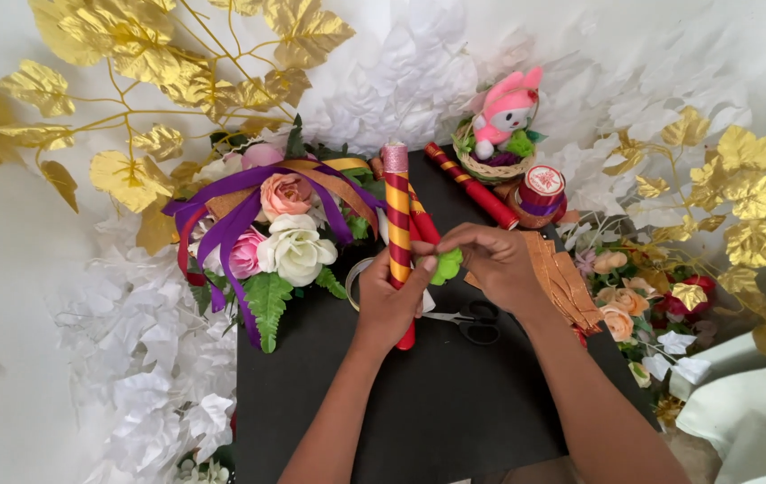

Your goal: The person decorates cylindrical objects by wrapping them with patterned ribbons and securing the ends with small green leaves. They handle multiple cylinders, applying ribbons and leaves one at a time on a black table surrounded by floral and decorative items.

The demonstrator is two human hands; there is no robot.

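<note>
My left hand [392,305] grips a red stick wound with a yellow spiral stripe [397,215], held upright over the black board [437,403]; its top end is capped in pink glitter. My right hand [495,262] pinches a small bright green piece [446,265] against the stick's side, next to my left thumb. A second red-and-yellow stick [473,188] lies flat on the board behind my right hand. Black-handled scissors [473,321] lie just below my hands.
A flower bunch with purple and gold ribbons [266,233] lies at the left. A small basket with a pink plush toy [504,125], a red-lidded pot [540,193], folded copper ribbon [567,282], a tape roll [356,280] and gold and white leaves surround the board.
</note>
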